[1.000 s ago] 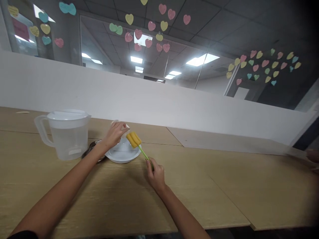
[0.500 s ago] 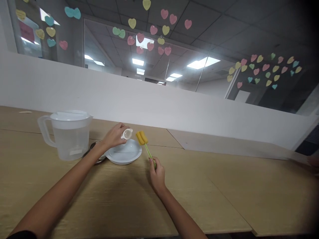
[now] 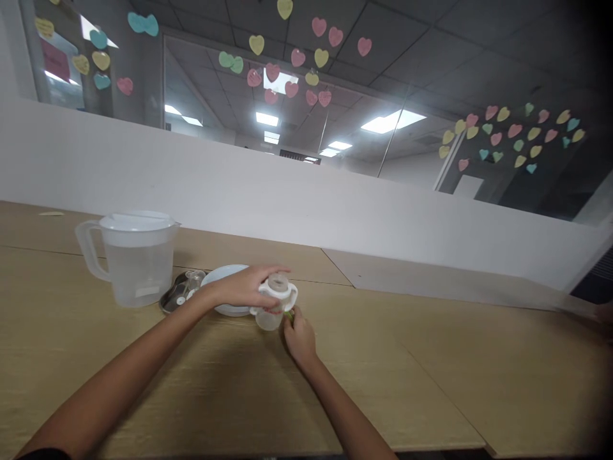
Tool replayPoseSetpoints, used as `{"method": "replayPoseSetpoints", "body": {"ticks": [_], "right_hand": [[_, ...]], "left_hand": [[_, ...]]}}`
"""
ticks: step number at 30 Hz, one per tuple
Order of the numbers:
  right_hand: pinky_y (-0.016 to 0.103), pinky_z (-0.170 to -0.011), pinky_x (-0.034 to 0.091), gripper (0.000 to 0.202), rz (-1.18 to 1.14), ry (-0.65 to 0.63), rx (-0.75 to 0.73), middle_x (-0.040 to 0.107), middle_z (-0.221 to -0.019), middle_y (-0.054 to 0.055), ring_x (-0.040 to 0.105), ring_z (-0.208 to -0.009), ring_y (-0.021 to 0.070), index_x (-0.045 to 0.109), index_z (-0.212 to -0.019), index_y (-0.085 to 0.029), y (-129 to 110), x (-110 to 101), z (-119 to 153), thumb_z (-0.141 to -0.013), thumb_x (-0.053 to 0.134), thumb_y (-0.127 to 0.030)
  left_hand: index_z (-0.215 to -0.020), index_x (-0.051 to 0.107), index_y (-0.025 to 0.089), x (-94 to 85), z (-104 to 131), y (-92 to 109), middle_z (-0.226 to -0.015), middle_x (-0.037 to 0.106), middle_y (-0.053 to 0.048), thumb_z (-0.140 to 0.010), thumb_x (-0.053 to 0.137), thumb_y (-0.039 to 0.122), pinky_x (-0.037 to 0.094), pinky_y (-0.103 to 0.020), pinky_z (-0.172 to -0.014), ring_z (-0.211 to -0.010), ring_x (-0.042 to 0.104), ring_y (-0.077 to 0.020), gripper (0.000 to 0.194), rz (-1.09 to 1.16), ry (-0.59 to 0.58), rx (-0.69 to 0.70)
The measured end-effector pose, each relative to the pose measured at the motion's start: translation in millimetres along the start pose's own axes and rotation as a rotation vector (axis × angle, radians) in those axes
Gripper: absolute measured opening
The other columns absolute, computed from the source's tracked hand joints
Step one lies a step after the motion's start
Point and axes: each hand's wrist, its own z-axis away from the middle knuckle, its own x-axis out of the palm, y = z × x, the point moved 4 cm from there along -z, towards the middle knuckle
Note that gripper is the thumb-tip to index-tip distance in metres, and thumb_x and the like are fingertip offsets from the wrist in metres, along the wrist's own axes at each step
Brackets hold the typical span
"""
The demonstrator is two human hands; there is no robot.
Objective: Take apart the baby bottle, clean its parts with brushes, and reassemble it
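A clear bottle [image 3: 269, 318] with a white two-handled collar is in my left hand [image 3: 249, 285], in front of the right side of a white bowl [image 3: 223, 275]. My fingers lie over and behind its collar. Just right of the bottle, my right hand [image 3: 301, 335] is closed on the green handle [image 3: 290, 315] of a sponge brush; the yellow sponge end is hidden behind the bottle. Left of the bowl, a metal tray [image 3: 168, 300] holds a small clear item and small white parts, partly behind my left forearm.
A lidded clear pitcher [image 3: 141, 268] with liquid stands on the wooden table [image 3: 383, 370] at left. A thin flat piece [image 3: 51, 213] lies at the back left. A white wall [image 3: 268, 191] runs behind. Part of another person's hand [image 3: 604, 312] shows at the right edge.
My left hand has moved right and down, bringing the bottle from over the bowl to my right hand. The yellow sponge has gone out of sight behind it. The tray shows more.
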Motion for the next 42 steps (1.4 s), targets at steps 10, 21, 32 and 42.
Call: {"method": "replayPoseSetpoints", "body": {"ticks": [10, 21, 32, 42], "right_hand": [[0.024, -0.06, 0.034, 0.034, -0.031, 0.008, -0.119, 0.07, -0.093, 0.007, 0.064, -0.083, 0.021, 0.056, -0.112, -0.02, -3, -2, 3, -0.08, 0.046, -0.018], [0.025, -0.064, 0.037, 0.031, 0.002, 0.024, -0.13, 0.07, -0.095, 0.008, 0.064, -0.083, 0.0198, 0.059, -0.111, -0.018, -3, 2, 2, -0.084, 0.043, -0.018], [0.024, -0.063, 0.038, 0.033, -0.002, 0.027, -0.144, 0.07, -0.09, 0.006, 0.063, -0.079, 0.0182, 0.062, -0.107, -0.018, -4, 2, 1, -0.081, 0.042, -0.013], [0.025, -0.07, 0.042, 0.031, -0.095, 0.083, -0.147, 0.069, -0.098, 0.007, 0.063, -0.084, 0.0183, 0.063, -0.105, -0.017, -3, -1, 0, -0.085, 0.039, -0.018]], "left_hand": [[-0.115, 0.05, 0.022, 37.0, -6, -9, -0.106, 0.062, -0.003, -0.06, 0.068, 0.03, 0.043, -0.026, -0.074, -0.093, 0.058, -0.021, 0.059, -0.126, -0.289, 0.008], [-0.116, 0.05, 0.024, 30.2, -3, -18, -0.103, 0.063, -0.005, -0.058, 0.071, 0.046, 0.04, -0.029, -0.079, -0.095, 0.057, -0.0247, 0.065, -0.328, -0.332, -0.038], [-0.11, 0.06, 0.018, 38.7, -21, -89, -0.11, 0.066, -0.008, -0.09, 0.032, 0.035, 0.042, -0.03, -0.086, -0.101, 0.06, -0.0201, 0.038, -0.23, 0.002, -0.155], [-0.093, 0.072, 0.021, 36.9, -20, -100, -0.094, 0.073, -0.005, -0.08, 0.049, 0.023, 0.046, -0.028, -0.079, -0.088, 0.065, -0.0199, 0.026, -0.347, 0.034, -0.187]]}}
